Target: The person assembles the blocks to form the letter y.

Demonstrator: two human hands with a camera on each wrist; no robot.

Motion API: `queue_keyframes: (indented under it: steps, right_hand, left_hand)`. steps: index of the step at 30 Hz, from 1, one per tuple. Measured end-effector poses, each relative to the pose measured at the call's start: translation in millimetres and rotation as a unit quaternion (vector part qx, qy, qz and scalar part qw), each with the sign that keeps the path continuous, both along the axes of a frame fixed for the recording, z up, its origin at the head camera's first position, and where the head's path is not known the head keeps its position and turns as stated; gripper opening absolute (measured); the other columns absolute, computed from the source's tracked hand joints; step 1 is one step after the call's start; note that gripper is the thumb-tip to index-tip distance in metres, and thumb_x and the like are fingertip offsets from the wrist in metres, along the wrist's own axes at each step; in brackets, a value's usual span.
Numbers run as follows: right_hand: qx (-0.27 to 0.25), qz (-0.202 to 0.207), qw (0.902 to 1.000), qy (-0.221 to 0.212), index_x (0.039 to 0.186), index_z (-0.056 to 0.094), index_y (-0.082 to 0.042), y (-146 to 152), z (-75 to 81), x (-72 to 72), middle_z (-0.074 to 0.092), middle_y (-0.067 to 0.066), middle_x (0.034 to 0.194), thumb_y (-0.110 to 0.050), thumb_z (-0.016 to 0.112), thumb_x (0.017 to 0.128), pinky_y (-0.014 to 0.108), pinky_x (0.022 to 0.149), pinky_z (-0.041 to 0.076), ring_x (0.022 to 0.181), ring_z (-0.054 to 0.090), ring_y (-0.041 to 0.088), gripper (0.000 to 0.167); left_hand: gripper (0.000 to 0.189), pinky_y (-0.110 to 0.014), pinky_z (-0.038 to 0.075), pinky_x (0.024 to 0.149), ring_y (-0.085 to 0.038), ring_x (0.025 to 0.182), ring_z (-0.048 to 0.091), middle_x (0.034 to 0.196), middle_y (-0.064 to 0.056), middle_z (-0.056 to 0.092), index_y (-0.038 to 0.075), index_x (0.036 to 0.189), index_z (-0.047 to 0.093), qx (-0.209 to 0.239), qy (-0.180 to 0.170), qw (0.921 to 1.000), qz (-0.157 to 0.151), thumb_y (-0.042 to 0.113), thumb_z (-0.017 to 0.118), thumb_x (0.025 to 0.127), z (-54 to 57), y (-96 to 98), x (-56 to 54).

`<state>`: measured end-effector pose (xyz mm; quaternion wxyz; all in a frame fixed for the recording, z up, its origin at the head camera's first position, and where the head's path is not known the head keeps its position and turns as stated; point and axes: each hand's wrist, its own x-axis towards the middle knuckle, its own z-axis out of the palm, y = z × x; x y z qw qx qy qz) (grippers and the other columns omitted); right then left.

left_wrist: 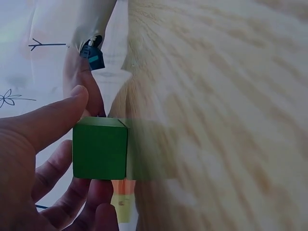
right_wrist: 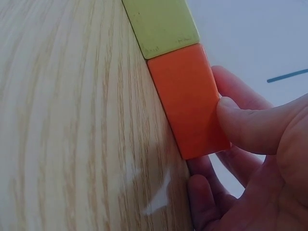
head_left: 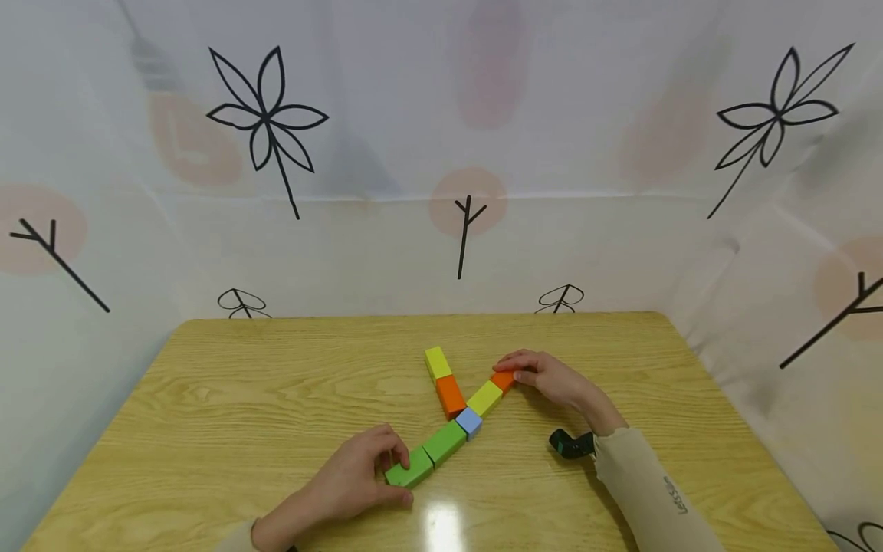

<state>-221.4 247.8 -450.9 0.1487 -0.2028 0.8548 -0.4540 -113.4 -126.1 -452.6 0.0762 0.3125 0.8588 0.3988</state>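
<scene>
A row of wooden blocks runs diagonally across the tabletop. At its near end is a green block [left_wrist: 100,149], with my left hand [head_left: 355,471] around it. The left fingers bend at its far side, a fingertip touching it, while the thumb lies just off its near side. A second green block [head_left: 444,442], a small blue block [head_left: 469,422] and a yellow block [head_left: 485,398] follow. At the far end, my right hand [head_left: 552,379] pinches an orange block [right_wrist: 187,101] between thumb and fingers; its end meets the yellow block.
Another orange block [head_left: 451,395] and a yellow block [head_left: 438,363] form a branch leading away from near the blue block. A dark device [head_left: 571,444] is at the right wrist. Patterned white cloth [head_left: 372,253] stands behind the wooden table [head_left: 276,383] and along its sides.
</scene>
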Motion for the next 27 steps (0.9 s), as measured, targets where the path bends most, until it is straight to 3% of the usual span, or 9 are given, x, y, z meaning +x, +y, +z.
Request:
queue_keyframes:
  steps: [9, 18, 23, 27]
  right_hand:
    - [0.003, 0.004, 1.0000, 0.003, 0.128, 0.069, -0.010, -2, 2.3, -1.7, 0.054, 0.015, 0.139, 0.000, 0.048, 0.103, 0.059, 0.110, 0.031, 0.133, 0.041, 0.042, 0.034]
    - [0.006, 0.014, 0.9999, 0.008, 0.132, 0.065, -0.006, 2, 1.7, -6.7, 0.052, 0.016, 0.144, -0.005, 0.054, 0.102, 0.056, 0.109, 0.035, 0.137, 0.039, 0.042, 0.032]
    - [-0.005, -0.011, 0.9998, 0.017, 0.131, 0.064, -0.001, 8, 2.9, -5.6, 0.058, 0.016, 0.137, -0.010, 0.061, 0.100, 0.048, 0.102, 0.043, 0.126, 0.051, 0.037, 0.033]
    - [-0.007, -0.069, 0.9972, 0.027, 0.131, 0.064, -0.003, 11, 4.0, -1.4, 0.062, 0.015, 0.131, -0.014, 0.062, 0.099, 0.043, 0.094, 0.047, 0.116, 0.058, 0.032, 0.033]
  left_hand:
    - [0.032, -0.021, 0.048, 0.066, -0.007, 0.075, 0.054, 0.086, 0.013, 0.055, 0.028, 0.092, 0.063, 0.016, 0.003, 0.9999, 0.003, 0.035, 0.088, 0.075, -1.2, -1.6, -0.7]
    - [0.014, -0.026, 0.049, 0.064, -0.009, 0.077, 0.057, 0.086, 0.011, 0.059, 0.030, 0.093, 0.063, 0.024, -0.043, 0.9979, 0.042, 0.041, 0.072, 0.091, 2.5, -7.0, -6.5]
    - [0.010, -0.027, 0.050, 0.065, -0.010, 0.080, 0.057, 0.090, 0.012, 0.060, 0.028, 0.095, 0.065, 0.026, -0.020, 0.9977, 0.059, 0.037, 0.068, 0.096, 10.0, -17.0, -17.6]
    - [0.006, -0.027, 0.049, 0.066, -0.008, 0.082, 0.056, 0.090, 0.014, 0.058, 0.025, 0.094, 0.065, 0.020, 0.033, 0.9958, 0.083, 0.030, 0.068, 0.097, 14.5, -29.1, -27.7]
